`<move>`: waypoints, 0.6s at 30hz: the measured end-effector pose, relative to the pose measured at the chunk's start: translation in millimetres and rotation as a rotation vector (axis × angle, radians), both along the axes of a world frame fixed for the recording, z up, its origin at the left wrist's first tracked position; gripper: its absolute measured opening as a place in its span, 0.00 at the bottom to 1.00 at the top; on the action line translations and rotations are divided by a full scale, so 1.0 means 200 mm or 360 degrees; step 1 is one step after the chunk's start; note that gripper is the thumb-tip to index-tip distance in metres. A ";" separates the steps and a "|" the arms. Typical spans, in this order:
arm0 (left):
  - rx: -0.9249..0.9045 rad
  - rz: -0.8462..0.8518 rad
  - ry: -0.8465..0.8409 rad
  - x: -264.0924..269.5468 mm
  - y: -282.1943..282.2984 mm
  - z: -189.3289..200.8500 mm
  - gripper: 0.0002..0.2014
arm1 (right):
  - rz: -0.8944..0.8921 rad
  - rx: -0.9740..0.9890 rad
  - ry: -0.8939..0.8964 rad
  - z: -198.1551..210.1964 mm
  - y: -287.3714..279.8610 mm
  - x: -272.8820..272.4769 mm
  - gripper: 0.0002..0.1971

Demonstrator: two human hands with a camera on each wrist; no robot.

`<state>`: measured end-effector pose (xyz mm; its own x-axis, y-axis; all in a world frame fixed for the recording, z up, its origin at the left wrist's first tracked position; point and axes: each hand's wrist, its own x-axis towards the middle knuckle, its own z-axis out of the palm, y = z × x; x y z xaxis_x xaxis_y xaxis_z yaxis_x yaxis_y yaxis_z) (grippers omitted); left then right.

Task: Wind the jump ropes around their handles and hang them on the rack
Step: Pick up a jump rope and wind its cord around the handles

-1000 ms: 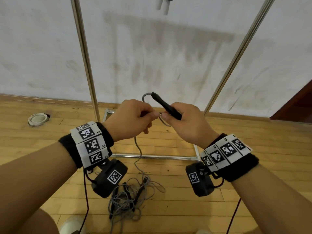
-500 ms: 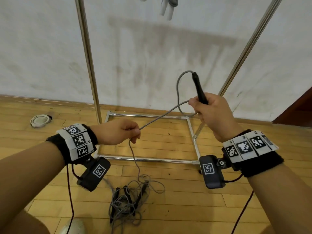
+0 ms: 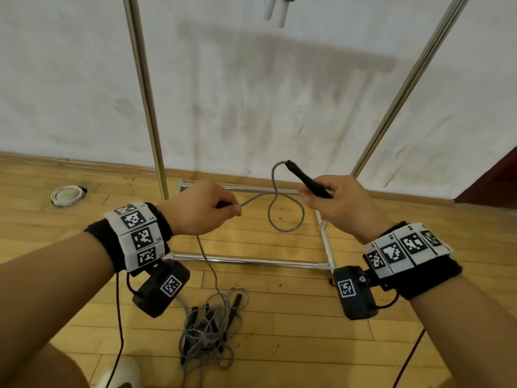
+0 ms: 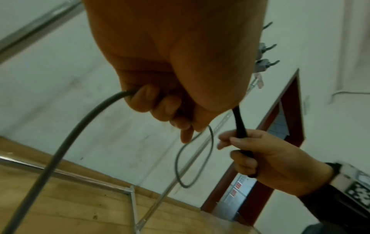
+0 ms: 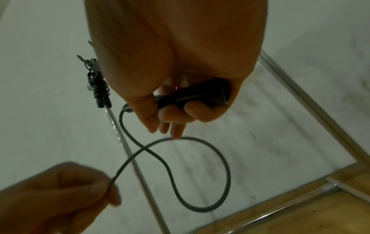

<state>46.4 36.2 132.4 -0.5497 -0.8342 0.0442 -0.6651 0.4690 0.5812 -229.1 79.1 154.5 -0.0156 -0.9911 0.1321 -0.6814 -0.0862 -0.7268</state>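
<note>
My right hand grips a black jump rope handle that points up and to the left; the same handle lies across my curled fingers in the right wrist view. A grey rope leaves the handle tip, hangs in a loop between my hands, and runs to my left hand, which pinches it. The rope passes through my curled left fingers and drops to a tangled pile of ropes and handles on the floor. A wound rope hangs on the rack.
The metal rack stands against the white wall, with two upright poles and a rectangular base frame on the wooden floor. A white coiled object lies on the floor at the left. White handles hang at the top. A dark door frame is at the right.
My right hand came down and the hands moved closer together, so the taut rope slackened into a hanging loop. My left hand rose slightly, still pinching the rope.
</note>
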 end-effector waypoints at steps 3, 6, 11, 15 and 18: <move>-0.0074 -0.0107 -0.0050 -0.08 0.05 0.03 0.15 | 0.0162 -0.0020 -0.0090 -0.03 0.02 0.09 0.04; -0.0070 -0.0163 -0.0088 -0.13 0.08 0.05 0.14 | 0.0256 -0.0212 0.0121 -0.05 0.03 0.17 0.06; -0.0051 -0.0097 0.0116 -0.16 0.09 0.06 0.14 | 0.0412 -0.0236 0.0147 -0.04 0.04 0.21 0.06; 0.0008 -0.0088 0.0240 -0.14 0.09 0.04 0.12 | 0.0305 -0.0185 0.0145 -0.04 0.03 0.20 0.07; 0.0126 -0.0142 0.0067 -0.10 0.05 0.02 0.15 | 0.0174 -0.0275 0.0104 0.00 0.01 0.17 0.10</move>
